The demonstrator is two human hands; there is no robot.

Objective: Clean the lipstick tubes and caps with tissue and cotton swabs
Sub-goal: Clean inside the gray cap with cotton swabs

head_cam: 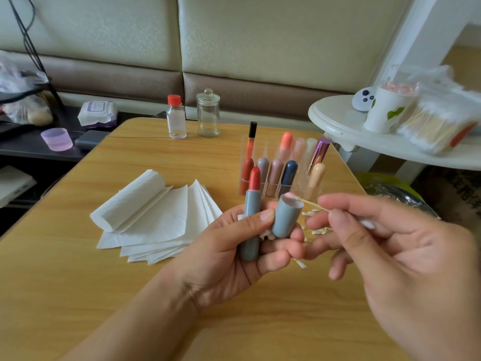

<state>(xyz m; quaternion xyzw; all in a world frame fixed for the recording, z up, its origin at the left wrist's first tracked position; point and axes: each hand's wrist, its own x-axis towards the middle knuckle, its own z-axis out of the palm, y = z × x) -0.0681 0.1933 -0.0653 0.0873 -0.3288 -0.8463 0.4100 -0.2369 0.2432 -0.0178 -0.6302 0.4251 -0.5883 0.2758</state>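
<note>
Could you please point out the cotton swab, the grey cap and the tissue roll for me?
Cotton swab (pixel 311 203): head view, on the wooden stick near the cap's mouth.
Grey cap (pixel 286 219): head view, on the cap's side wall.
Tissue roll (pixel 130 200): head view, on the roll's outer wrap.

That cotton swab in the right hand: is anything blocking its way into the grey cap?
Nothing visible. The cotton swab tip sits right at the open mouth of the cap, which the left hand holds beside the open lipstick.
</note>
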